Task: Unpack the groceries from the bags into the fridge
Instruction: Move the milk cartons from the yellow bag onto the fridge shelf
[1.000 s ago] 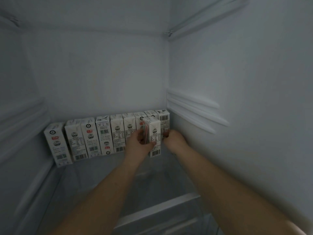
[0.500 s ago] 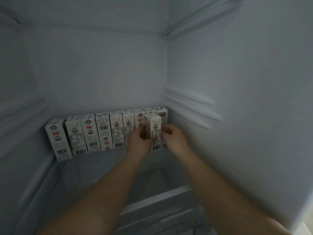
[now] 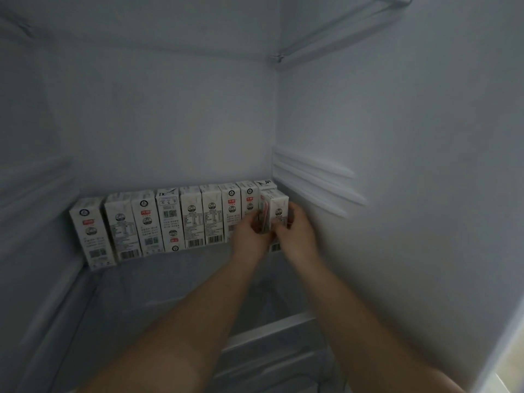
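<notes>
Both hands reach deep into the fridge, toward its back right corner, at about 1 o'clock from the centre of the view. The left hand and the right hand meet on 1 small white carton. The left fingers curl round its left face, where a wrapped straw shows in red and white. The right fingers curl against its right and front faces, with the thumb pressed low on the front. The carton stands upright, just in front of the right end of a row of cartons and close beside the right wall. Whether its base touches the shelf I cannot tell, since the hands hide the lower part.

The row runs along the back wall from 9 o'clock to 1 o'clock. About 9 cartons can be counted in it, all upright and touching side by side, with barcodes and small red labels facing forward. The last carton at the right end is mostly hidden behind the held one.

The glass shelf under them stretches toward the viewer. At 12 o'clock, high up, the edge of an upper shelf meets the right wall. Moulded ribs stick out from the right wall at 2 o'clock.
</notes>
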Action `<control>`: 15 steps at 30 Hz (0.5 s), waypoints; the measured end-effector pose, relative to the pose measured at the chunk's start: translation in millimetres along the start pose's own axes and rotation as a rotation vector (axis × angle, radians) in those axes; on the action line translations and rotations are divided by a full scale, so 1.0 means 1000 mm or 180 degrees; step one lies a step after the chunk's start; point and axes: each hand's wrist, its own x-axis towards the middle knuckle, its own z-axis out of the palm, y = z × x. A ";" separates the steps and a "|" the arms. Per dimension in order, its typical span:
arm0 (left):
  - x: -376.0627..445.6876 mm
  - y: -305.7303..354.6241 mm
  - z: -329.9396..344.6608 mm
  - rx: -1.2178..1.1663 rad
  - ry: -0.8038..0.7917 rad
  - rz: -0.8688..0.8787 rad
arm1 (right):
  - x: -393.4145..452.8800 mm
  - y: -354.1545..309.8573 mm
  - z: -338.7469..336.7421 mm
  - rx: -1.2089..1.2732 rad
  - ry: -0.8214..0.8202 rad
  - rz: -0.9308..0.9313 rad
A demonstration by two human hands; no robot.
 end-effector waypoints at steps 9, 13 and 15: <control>-0.001 0.008 0.009 0.0044 0.0089 0.0078 | 0.006 -0.003 0.004 -0.0069 -0.0067 0.0129; 0.000 0.008 0.009 0.0078 0.0113 0.0150 | 0.004 -0.002 0.002 -0.0106 -0.0076 0.0164; 0.001 0.006 0.009 0.0137 0.0092 0.0121 | 0.002 -0.002 0.001 -0.0064 -0.0117 0.0200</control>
